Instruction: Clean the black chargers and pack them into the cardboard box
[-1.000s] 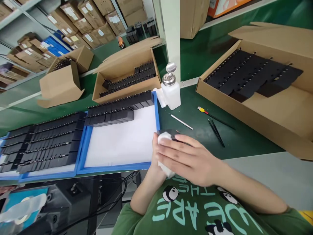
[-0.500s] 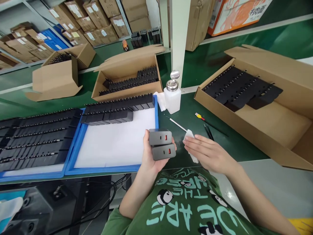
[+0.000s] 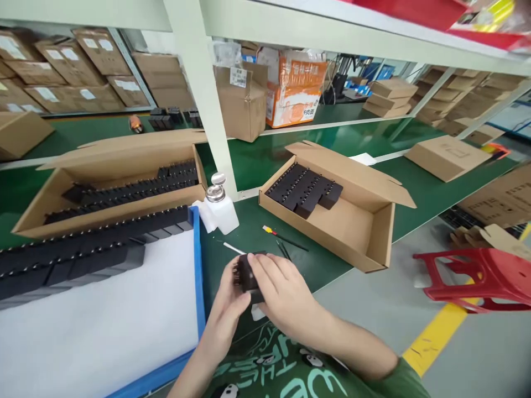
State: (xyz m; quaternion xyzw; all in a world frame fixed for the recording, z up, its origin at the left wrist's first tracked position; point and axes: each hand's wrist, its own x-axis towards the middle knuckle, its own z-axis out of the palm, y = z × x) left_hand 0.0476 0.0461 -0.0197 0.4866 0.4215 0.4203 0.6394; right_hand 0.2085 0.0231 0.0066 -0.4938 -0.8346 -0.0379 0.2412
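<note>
Two dark power chargers [image 3: 248, 278] are held together in front of me, turned so that metal contacts face left. My left hand [image 3: 226, 309] is wrapped round them from the left, thumb on the near side. From the right, my right hand [image 3: 284, 293] lies over them with its fingers bent onto their tops. Part of a white wipe [image 3: 257, 313] shows below the right hand. A white stick-like tool [image 3: 233, 248] lies on the green bench just beyond the chargers.
A blue-rimmed tray [image 3: 198, 276] with rows of chargers is at left. Behind stand a white pump bottle [image 3: 223, 211] and an open carton of chargers [image 3: 166, 198]. Another open carton [image 3: 352, 226], a cable [image 3: 286, 239] and black tweezers [image 3: 284, 250] lie right. A red stool [image 3: 477, 276] is on the floor.
My view has swung to the right. The chargers have been turned from ports towards me to contacts at the left. My right hand has moved from the wipe onto the chargers.
</note>
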